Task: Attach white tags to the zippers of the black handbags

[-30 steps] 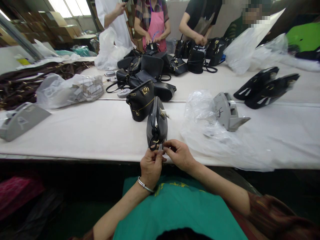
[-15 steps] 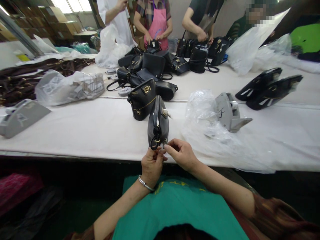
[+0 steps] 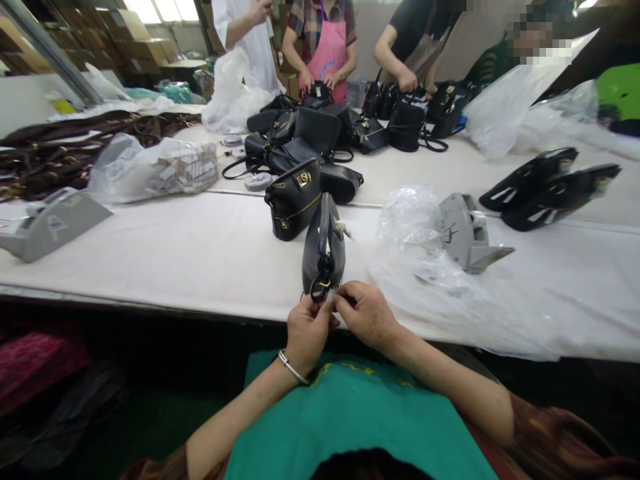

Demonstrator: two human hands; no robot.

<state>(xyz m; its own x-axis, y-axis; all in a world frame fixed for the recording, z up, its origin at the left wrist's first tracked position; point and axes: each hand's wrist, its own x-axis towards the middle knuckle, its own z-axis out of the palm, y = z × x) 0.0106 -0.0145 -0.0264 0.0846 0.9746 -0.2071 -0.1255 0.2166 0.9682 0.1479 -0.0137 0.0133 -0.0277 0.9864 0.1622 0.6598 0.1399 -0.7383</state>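
A small black handbag (image 3: pixel 325 247) stands at the near edge of the table, its handle up and its narrow end facing me. My left hand (image 3: pixel 309 333) is closed at that near end, thumb and fingers pinched against the bag's lower edge. Close beside it, my right hand (image 3: pixel 369 315) has its thumb and forefinger pressed together by the metal ring. Something small and pale shows between the fingertips, too small to name. Touching the bag's far left side is a second black handbag (image 3: pixel 295 203) with a gold clasp and zip.
Several black bags lie in a pile (image 3: pixel 315 130) further back. Grey tape dispensers (image 3: pixel 467 233) stand at right and left. Clear plastic (image 3: pixel 410 227) spreads right of my hands; a plastic bag of paper tags (image 3: pixel 160 167) lies left. Across the table, people handle bags.
My right fingertips have closed in against the left thumb at the bag's near end. The whole view has shifted slightly; the bags keep their places on the table.
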